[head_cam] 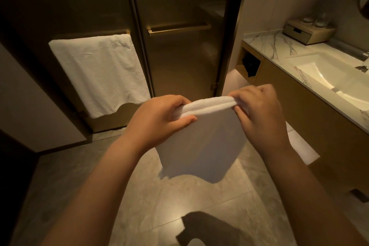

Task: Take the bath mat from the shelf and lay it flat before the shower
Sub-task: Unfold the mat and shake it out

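Note:
A white bath mat (201,146) hangs folded in front of me, above the tiled floor. My left hand (159,118) pinches its top edge on the left. My right hand (259,112) pinches the same edge on the right. The thick folded hem stretches between the two hands. Behind the mat stands the frosted glass shower door (183,56) with a brass handle bar (177,28). The mat's lower end hangs free, off the floor.
A white towel (95,72) hangs on the left door's bar. A marble counter with sink (319,78) and wooden cabinet runs along the right. A small box with glasses (307,32) sits on the counter. Grey floor tiles (139,195) lie below.

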Demonstrator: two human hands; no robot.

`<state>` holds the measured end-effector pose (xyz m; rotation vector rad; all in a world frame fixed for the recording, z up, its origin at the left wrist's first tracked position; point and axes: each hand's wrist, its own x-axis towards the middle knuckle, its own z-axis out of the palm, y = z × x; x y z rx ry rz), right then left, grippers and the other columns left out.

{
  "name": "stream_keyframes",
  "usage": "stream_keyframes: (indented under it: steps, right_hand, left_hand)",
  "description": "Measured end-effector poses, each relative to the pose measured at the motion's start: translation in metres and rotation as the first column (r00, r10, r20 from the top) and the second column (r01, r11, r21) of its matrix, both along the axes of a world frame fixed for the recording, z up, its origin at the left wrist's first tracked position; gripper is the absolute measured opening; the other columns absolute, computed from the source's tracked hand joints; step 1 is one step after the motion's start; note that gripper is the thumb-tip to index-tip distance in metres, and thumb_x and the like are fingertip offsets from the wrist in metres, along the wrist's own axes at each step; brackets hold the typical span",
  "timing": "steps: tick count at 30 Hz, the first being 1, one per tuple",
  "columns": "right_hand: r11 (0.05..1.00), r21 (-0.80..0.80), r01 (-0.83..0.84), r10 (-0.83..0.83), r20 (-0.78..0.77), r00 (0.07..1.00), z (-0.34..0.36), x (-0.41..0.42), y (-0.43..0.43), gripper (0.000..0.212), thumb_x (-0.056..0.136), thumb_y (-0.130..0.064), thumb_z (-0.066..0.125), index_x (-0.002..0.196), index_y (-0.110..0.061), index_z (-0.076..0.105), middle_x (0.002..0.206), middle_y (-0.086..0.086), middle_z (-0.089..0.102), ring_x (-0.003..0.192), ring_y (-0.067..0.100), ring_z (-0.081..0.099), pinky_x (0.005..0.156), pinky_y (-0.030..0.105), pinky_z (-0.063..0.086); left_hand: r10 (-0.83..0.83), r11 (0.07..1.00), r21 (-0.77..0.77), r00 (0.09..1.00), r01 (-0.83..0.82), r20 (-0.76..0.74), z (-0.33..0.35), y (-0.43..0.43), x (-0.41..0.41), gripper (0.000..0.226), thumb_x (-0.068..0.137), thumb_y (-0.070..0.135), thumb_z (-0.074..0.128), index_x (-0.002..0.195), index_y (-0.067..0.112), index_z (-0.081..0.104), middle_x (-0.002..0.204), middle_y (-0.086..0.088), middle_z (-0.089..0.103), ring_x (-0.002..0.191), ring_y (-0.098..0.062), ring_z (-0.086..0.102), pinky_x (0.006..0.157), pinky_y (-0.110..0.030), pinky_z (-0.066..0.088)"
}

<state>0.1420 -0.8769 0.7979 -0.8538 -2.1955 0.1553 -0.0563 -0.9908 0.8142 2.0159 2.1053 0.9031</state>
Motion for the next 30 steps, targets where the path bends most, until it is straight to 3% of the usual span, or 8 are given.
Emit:
stream_keyframes:
  steps: [4, 7, 11, 15, 19, 22, 24, 30]
  right_hand:
    - [0.999, 0.034, 0.023, -0.024, 0.016, 1.0, 0.006, -0.011, 0.001, 0.029, 0.083, -0.024, 0.068, 0.111, -0.02, 0.062, 0.114, 0.003, 0.063, 0.103, 0.011, 0.041, 0.087, 0.03, 0.039]
    - [0.996, 0.027, -0.083, 0.079, 0.135, 0.988, 0.007, -0.015, -0.003, 0.042, 0.08, -0.024, 0.072, 0.12, -0.022, 0.058, 0.121, 0.002, 0.06, 0.112, 0.021, 0.046, 0.092, 0.032, 0.034]
    - [0.988, -0.044, -0.145, 0.15, 0.14, 0.979, 0.006, -0.015, -0.002, 0.025, 0.083, -0.031, 0.066, 0.105, -0.018, 0.065, 0.106, 0.003, 0.066, 0.098, 0.019, 0.051, 0.081, 0.033, 0.042]
    - [0.99, -0.086, -0.113, 0.124, 0.135, 0.983, 0.0, -0.013, 0.003, 0.022, 0.087, -0.031, 0.061, 0.105, -0.02, 0.065, 0.107, 0.001, 0.065, 0.099, 0.017, 0.051, 0.079, 0.029, 0.042]
    - [0.996, -0.063, -0.067, 0.069, 0.022, 0.997, -0.003, -0.02, 0.0, 0.023, 0.087, -0.031, 0.061, 0.106, -0.019, 0.067, 0.108, 0.001, 0.062, 0.098, 0.008, 0.045, 0.08, 0.026, 0.044]
    - [0.991, -0.131, -0.028, 0.0, -0.213, 0.977, -0.006, -0.028, -0.012, 0.015, 0.086, -0.022, 0.067, 0.1, -0.019, 0.063, 0.098, -0.005, 0.058, 0.083, 0.006, 0.053, 0.071, 0.011, 0.045]
    - [0.977, -0.204, -0.054, -0.004, -0.274, 0.962, -0.011, -0.032, -0.022, 0.012, 0.086, -0.023, 0.066, 0.094, -0.023, 0.057, 0.089, -0.011, 0.057, 0.076, 0.005, 0.057, 0.064, 0.006, 0.046]
    - [0.878, -0.422, -0.225, 0.036, -0.411, 0.911, -0.026, -0.035, -0.036, 0.017, 0.085, -0.028, 0.066, 0.101, -0.029, 0.061, 0.1, -0.015, 0.063, 0.095, -0.001, 0.059, 0.078, 0.008, 0.048]
  left_hand:
    - [0.014, 0.994, 0.107, 0.998, -0.02, 0.063, -0.005, 0.001, 0.007, 0.025, 0.085, 0.042, 0.062, 0.102, 0.024, 0.068, 0.092, 0.011, 0.067, 0.079, -0.004, 0.058, 0.064, -0.02, 0.047]
    - [-0.002, 0.989, 0.144, 0.998, -0.006, 0.055, -0.004, 0.009, 0.014, 0.025, 0.085, 0.041, 0.062, 0.102, 0.023, 0.067, 0.091, 0.01, 0.067, 0.078, -0.004, 0.058, 0.063, -0.02, 0.048]
    - [-0.01, 0.992, 0.125, 0.999, 0.005, 0.043, -0.003, 0.014, 0.017, 0.026, 0.084, 0.043, 0.062, 0.103, 0.025, 0.067, 0.093, 0.008, 0.068, 0.08, -0.005, 0.058, 0.066, -0.026, 0.052]
    - [0.005, 0.994, 0.108, 0.983, -0.025, 0.184, -0.004, 0.009, 0.01, 0.023, 0.082, 0.044, 0.065, 0.104, 0.036, 0.066, 0.093, 0.021, 0.066, 0.084, 0.0, 0.06, 0.069, -0.023, 0.052]
    - [0.028, 0.992, 0.104, 0.927, -0.072, 0.375, -0.004, 0.005, 0.009, 0.025, 0.077, 0.043, 0.07, 0.1, 0.036, 0.066, 0.089, 0.024, 0.065, 0.085, 0.001, 0.061, 0.067, -0.02, 0.054]
    - [0.047, 0.981, 0.155, 0.92, -0.116, 0.39, -0.005, 0.007, 0.018, 0.02, 0.079, 0.038, 0.071, 0.098, 0.033, 0.067, 0.089, 0.022, 0.066, 0.084, -0.001, 0.062, 0.067, -0.018, 0.052]
    - [0.073, 0.974, 0.167, 0.911, -0.153, 0.406, -0.006, 0.01, 0.023, 0.02, 0.08, 0.037, 0.07, 0.099, 0.031, 0.068, 0.09, 0.021, 0.066, 0.085, -0.001, 0.061, 0.067, -0.019, 0.053]
    - [0.111, 0.973, 0.133, 0.89, -0.188, 0.443, -0.006, 0.014, 0.03, 0.031, 0.079, 0.041, 0.069, 0.107, 0.027, 0.068, 0.096, 0.013, 0.068, 0.088, -0.003, 0.062, 0.071, -0.027, 0.058]
